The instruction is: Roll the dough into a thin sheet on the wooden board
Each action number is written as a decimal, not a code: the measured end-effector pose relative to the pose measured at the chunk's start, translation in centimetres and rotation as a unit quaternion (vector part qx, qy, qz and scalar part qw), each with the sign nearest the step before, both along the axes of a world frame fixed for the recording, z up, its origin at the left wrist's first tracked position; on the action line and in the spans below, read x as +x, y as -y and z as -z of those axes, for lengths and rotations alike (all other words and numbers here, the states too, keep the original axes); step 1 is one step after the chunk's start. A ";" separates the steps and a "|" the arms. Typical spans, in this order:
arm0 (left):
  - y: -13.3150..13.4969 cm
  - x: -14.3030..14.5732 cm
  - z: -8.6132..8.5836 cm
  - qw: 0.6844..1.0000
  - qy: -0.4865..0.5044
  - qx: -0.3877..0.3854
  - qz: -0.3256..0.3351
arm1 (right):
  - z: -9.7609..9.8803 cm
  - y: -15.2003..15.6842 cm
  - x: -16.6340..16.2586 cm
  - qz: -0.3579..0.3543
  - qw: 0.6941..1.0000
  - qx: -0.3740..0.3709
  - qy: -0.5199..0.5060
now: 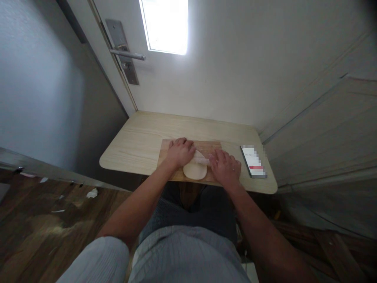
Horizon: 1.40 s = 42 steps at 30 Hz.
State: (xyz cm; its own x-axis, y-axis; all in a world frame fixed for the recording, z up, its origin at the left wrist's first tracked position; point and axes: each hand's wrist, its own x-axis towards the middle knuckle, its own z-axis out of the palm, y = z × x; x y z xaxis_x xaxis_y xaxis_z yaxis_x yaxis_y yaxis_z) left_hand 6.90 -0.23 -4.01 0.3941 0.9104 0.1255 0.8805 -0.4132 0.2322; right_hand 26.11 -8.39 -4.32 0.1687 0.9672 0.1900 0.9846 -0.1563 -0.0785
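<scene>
A pale flattened piece of dough (194, 171) lies on a wooden board (165, 157) on a small light-wood table (138, 141). A pale rolling pin (202, 160) lies across the dough, between my hands. My left hand (179, 152) rests palm-down on the pin's left end, fingers curled over it. My right hand (225, 167) presses on its right end, fingers stretched forward and flat. A ring shows on my right hand.
A phone (253, 161) with a lit screen lies on the table right of the board. A white door with a metal handle (128, 54) and a bright window stands behind the table. Scraps of paper (92, 193) litter the wooden floor at left.
</scene>
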 end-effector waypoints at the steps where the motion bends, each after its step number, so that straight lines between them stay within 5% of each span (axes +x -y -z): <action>1: 0.0 0.0 0.0 1.000 0.001 0.000 0.003 | -0.1 0.2 -0.1 0.002 1.000 -0.003 0.002; 16: -0.5 0.0 0.2 0.999 0.034 0.001 0.014 | -0.8 -2.4 0.8 -0.071 0.997 -0.008 0.021; 42: -3.0 1.0 -0.8 0.999 -0.016 0.027 -0.042 | -1.1 -5.7 1.3 -0.057 0.997 -0.048 -0.011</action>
